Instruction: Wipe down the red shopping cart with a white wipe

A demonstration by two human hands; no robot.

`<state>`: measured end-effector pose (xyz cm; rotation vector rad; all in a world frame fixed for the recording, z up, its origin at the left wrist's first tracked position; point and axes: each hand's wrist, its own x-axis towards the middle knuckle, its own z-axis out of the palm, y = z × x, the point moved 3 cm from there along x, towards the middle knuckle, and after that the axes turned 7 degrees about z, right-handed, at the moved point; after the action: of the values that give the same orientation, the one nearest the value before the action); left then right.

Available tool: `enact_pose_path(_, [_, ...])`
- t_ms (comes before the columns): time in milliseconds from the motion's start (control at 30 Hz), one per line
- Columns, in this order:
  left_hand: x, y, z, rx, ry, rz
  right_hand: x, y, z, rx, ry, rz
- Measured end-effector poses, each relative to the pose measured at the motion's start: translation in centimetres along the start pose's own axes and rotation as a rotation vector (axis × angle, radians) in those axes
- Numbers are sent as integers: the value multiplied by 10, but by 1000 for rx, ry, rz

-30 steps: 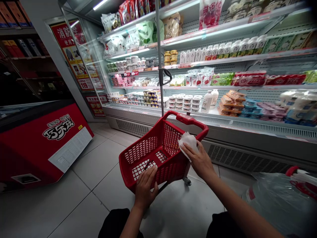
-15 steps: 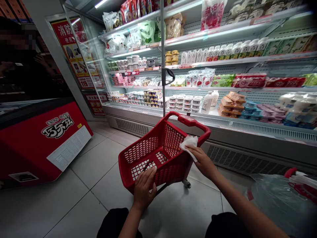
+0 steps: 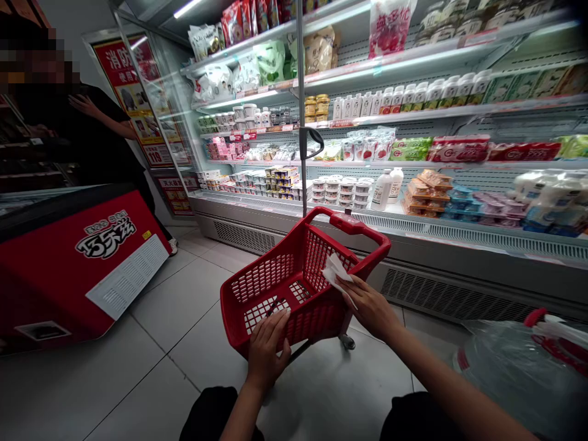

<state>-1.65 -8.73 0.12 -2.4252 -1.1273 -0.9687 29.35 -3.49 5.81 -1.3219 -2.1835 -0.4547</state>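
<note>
A small red shopping cart (image 3: pixel 275 269) with a lattice basket stands in front of me. My left hand (image 3: pixel 267 349) holds its near rim, with the fingers laid over the edge and the thumb lower on the outer side. A white wipe (image 3: pixel 336 269) is under the fingers of my right hand (image 3: pixel 367 304), pressed on the basket's right-hand rim below the handle (image 3: pixel 353 225). Part of the wipe hangs over the inside of the basket.
A lit dairy fridge (image 3: pixel 342 184) with a glass door runs behind the cart. On the left are a red chest freezer (image 3: pixel 68 294) and a person in black (image 3: pixel 98 135). A plastic-wrapped clear container (image 3: pixel 519 361) stands at right.
My right hand has slid the wipe a little left and down along the rim, away from the handle. My left hand stays put. The person at left has moved further into view.
</note>
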Motion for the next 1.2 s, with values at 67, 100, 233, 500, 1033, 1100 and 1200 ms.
enact_pose_path(67, [0,0,-1,-8,-19,21,1,6,-2,-17,8,-33])
enact_pose_path(100, [0,-1,-1,-11,-29,30,2,16,-5,-38,27,-24])
enact_pose_path(233, [1,-2,0,-14,-39,17,9,63,-18,-135,114,80])
enact_pose_path(500, [40,27,20,84,-117,-6,4,-12,25,-15,-23,-148])
enact_pose_path(1033, [50,32,36,44,-168,-26,6,40,19,-81,82,39])
enact_pose_path(1100, [51,34,37,54,-179,-26,4,-3,39,-7,32,-40])
enact_pose_path(1200, [51,33,37,70,-188,-16,5,-48,57,64,9,-147])
